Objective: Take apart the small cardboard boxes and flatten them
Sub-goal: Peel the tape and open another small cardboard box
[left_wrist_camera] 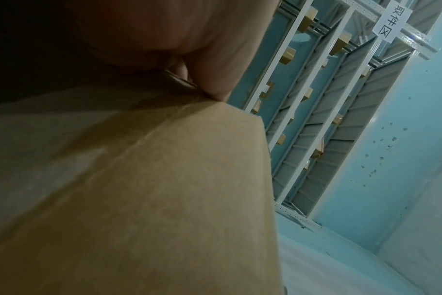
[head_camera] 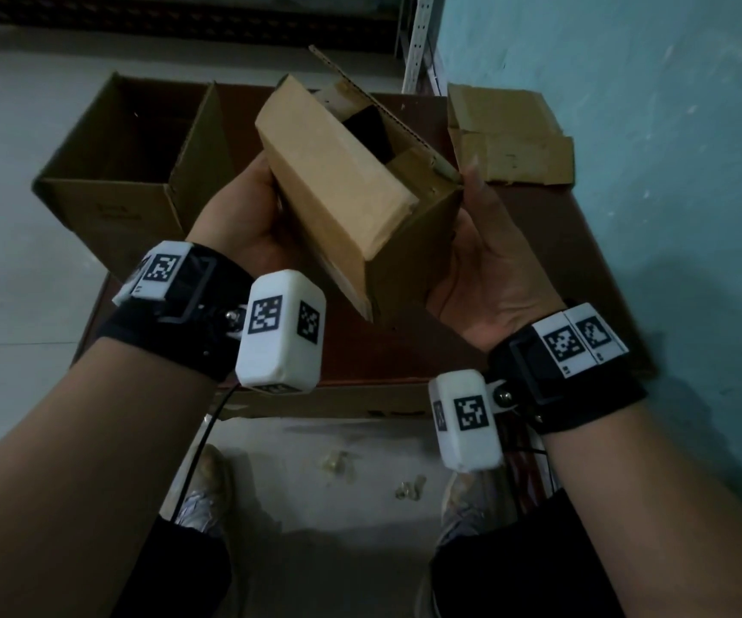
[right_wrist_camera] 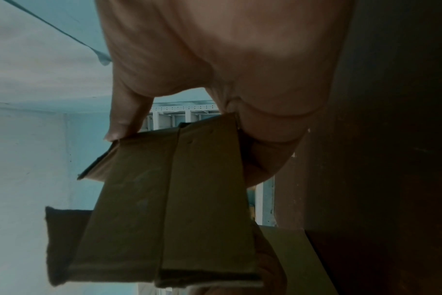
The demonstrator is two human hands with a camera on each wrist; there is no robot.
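Small cardboard box [head_camera: 342,202] sits centre of head view, held up in the air betw. both hands, tilted w/ its open end toward upper right of frame. Top flaps are loose; one flap [head_camera: 347,82] sticks up at top centre, dark interior visible below it.

Left hand [head_camera: 244,211], left of centre, cups the box's side from below, palm against the cardboard; fingers go behind the box & can't be seen there. In left wrist view the box wall [left_wrist_camera: 139,189] fills the lower left, w/ the hand [left_wrist_camera: 164,40] pressed on its top edge.

Right hand [head_camera: 489,265], right of centre, holds the box's lower right end, thumb [head_camera: 478,189] up along the corner by the flap. Right wrist view: hand [right_wrist_camera: 240,59] at top, thumb & fingers pinching the folded flaps [right_wrist_camera: 169,199] from either side.

Under the hands: reddish-brown counter [head_camera: 561,283]. Big open carton [head_camera: 124,171] at upper left, resting on the counter's left edge. Flattened cardboard pieces [head_camera: 507,136] lie upper right on the counter, by the teal wall [head_camera: 672,171]. Shelving upright [head_camera: 418,42] at top centre; metal racks [left_wrist_camera: 316,99] show upper right in left wrist view.
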